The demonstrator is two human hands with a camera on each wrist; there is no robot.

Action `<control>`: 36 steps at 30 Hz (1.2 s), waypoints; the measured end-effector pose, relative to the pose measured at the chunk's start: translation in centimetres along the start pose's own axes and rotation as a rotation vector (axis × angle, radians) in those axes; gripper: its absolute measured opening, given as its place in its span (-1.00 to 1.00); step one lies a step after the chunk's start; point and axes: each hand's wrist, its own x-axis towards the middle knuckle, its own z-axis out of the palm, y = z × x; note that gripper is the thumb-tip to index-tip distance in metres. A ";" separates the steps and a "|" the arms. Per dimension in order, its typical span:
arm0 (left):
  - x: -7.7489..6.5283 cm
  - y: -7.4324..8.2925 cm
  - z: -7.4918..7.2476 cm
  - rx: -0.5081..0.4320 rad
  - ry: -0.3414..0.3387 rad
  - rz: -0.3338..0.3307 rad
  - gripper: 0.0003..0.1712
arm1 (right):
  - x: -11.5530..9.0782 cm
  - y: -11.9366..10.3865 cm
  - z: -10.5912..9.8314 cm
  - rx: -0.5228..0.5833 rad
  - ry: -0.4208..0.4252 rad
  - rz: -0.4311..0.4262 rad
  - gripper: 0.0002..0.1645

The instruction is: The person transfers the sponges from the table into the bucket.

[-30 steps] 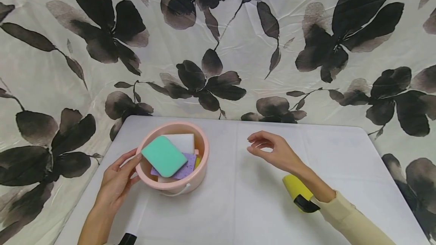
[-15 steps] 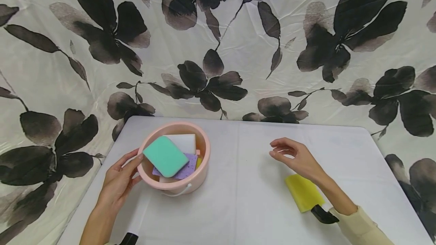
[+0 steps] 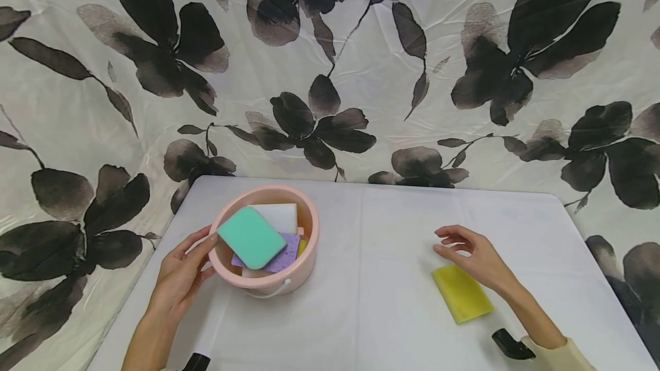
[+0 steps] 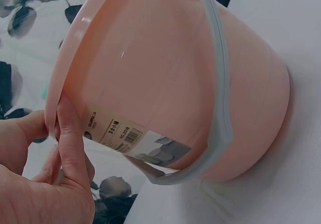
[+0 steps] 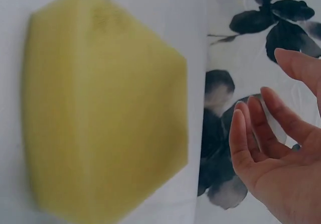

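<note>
A pink bucket (image 3: 304,273) stands at the left of the table, its pale handle (image 4: 219,83) hanging down. My left hand (image 3: 177,276) pinches the bucket's rim, thumb on one side and fingers on the other, as the left wrist view shows. Inside lie a teal sponge (image 3: 251,237) on top, a purple sponge (image 3: 286,255), a white sponge (image 3: 278,217) and a bit of something yellow. On the right, a yellow sponge (image 3: 461,296) lies flat on the table. My right hand (image 3: 476,253) hovers just beyond it, fingers loosely bent and holding nothing.
A white cloth covers the table (image 3: 356,319). Behind it hangs a pale curtain (image 3: 392,90) with dark flower prints. A black wrist camera (image 3: 512,345) shows near the right sleeve, another (image 3: 196,362) below the left wrist.
My right hand has moved right and toward me, from mid-table to beside the yellow sponge, uncovering more of it. My left hand keeps its hold on the bucket's rim.
</note>
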 end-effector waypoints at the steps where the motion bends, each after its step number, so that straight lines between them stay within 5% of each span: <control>1: 0.0 0.0 0.0 0.001 -0.002 0.002 -0.25 | -0.2 0.2 -0.1 0.000 0.001 0.004 -0.54; 22: 0.0 0.0 0.2 0.014 0.010 -0.002 -0.22 | -3.3 4.4 -0.5 -0.093 -0.013 0.141 -0.38; 36: 0.1 0.0 0.1 0.006 0.016 -0.008 -0.21 | -2.7 3.4 -1.3 -0.160 -0.126 0.211 -0.50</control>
